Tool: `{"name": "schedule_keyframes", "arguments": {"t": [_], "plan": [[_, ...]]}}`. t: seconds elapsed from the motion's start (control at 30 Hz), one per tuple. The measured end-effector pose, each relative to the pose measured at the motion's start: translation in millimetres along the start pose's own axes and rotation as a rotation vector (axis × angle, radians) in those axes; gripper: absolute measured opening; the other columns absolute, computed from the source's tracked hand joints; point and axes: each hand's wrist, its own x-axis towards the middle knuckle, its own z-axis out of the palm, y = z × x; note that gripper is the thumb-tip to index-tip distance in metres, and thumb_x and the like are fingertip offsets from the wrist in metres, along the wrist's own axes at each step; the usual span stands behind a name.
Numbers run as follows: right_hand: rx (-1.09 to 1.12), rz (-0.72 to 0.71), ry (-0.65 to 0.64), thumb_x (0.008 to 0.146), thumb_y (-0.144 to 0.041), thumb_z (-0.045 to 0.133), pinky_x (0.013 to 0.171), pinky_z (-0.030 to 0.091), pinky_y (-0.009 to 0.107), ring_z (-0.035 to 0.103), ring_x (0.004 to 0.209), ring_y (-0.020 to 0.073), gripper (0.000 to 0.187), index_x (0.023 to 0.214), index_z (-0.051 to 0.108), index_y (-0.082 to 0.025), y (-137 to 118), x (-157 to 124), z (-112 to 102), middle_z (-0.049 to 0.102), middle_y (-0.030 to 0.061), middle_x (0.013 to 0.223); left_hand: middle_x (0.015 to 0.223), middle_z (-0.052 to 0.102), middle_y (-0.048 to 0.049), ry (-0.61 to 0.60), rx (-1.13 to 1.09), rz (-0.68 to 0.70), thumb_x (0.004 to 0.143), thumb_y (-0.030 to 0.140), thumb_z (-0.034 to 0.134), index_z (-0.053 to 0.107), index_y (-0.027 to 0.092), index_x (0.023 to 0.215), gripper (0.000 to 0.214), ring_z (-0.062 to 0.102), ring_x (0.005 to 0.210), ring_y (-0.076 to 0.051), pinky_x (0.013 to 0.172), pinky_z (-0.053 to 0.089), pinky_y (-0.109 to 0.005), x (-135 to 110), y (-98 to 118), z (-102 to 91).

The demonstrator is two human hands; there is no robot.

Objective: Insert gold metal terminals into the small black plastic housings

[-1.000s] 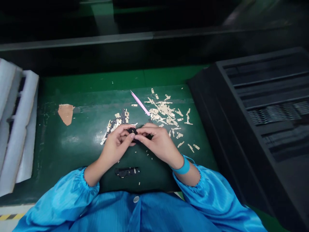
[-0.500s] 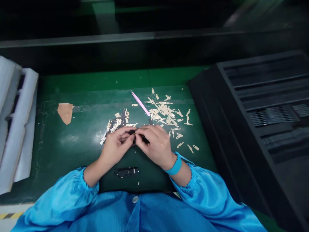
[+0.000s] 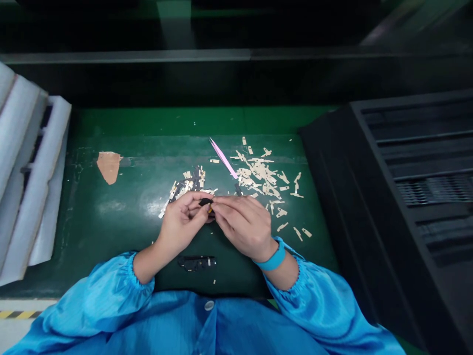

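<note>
My left hand (image 3: 183,222) and my right hand (image 3: 244,222) meet over the green mat (image 3: 121,217), both pinched on a small black part (image 3: 205,202) held between the fingertips. A tiny yellowish bit shows at the part where the fingers touch. Another flat black part (image 3: 197,262) lies on the mat just below my hands, near my blue coat. Pink tweezers (image 3: 223,158) lie beyond my hands, beside a scatter of several beige paper scraps (image 3: 264,177). A smaller heap of beige and dark pieces (image 3: 185,187) sits just past my left hand.
White foam trays (image 3: 25,172) are stacked at the left edge. Black ribbed trays (image 3: 417,187) fill the right side. A brown patch (image 3: 109,165) marks the mat at the left. A dark conveyor rail (image 3: 236,59) runs along the back.
My right hand has slid left over the black part, its fingers closing further onto my left fingertips. The view has shifted slightly down and right.
</note>
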Motion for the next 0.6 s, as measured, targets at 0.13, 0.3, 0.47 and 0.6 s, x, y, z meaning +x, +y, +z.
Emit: {"name": "schedule_keyframes", "arguments": {"t": [0.13, 0.3, 0.47, 0.6], "plan": [[-0.005, 0.028, -0.011, 0.096, -0.01, 0.061, 0.075, 0.058, 0.035, 0.077, 0.096, 0.0212, 0.02, 0.106, 0.071, -0.025, -0.8, 1.5, -0.5, 0.081, 0.0071, 0.106, 0.09, 0.08, -0.0053, 0.019, 0.042, 0.022, 0.092, 0.038, 0.071, 0.072, 0.017, 0.106, 0.025, 0.077, 0.081, -0.017, 0.077, 0.066, -0.028, 0.2, -1.0, -1.5], [0.02, 0.032, 0.001, 0.096, -0.01, 0.062, 0.078, 0.058, 0.035, 0.076, 0.095, 0.0205, 0.018, 0.106, 0.07, -0.023, 0.7, 1.7, 1.2, 0.08, 0.008, 0.105, 0.097, 0.081, -0.007, 0.013, 0.096, 0.079, 0.092, 0.027, 0.069, 0.072, 0.017, 0.109, 0.021, 0.078, 0.085, -0.017, 0.079, 0.063, -0.024, -0.3, -1.7, -1.5], [0.036, 0.067, -0.004, 0.094, -0.01, 0.062, 0.08, 0.058, 0.037, 0.076, 0.095, 0.0214, 0.02, 0.107, 0.069, -0.023, -0.2, 0.7, 2.7, 0.08, 0.0079, 0.106, 0.101, 0.081, -0.0063, 0.029, 0.278, 0.16, 0.092, 0.019, 0.065, 0.071, 0.018, 0.114, 0.023, 0.079, 0.091, -0.018, 0.083, 0.063, -0.025, -4.2, 0.1, -1.0], [0.059, 0.128, 0.032, 0.093, -0.011, 0.063, 0.079, 0.058, 0.036, 0.077, 0.093, 0.0207, 0.016, 0.102, 0.069, -0.024, -2.2, 0.0, 5.1, 0.08, 0.0064, 0.102, 0.095, 0.082, -0.0036, 0.058, 0.483, 0.27, 0.092, 0.018, 0.065, 0.071, 0.02, 0.114, 0.023, 0.08, 0.087, -0.018, 0.082, 0.064, -0.026, -6.9, 1.0, -1.0]]}}
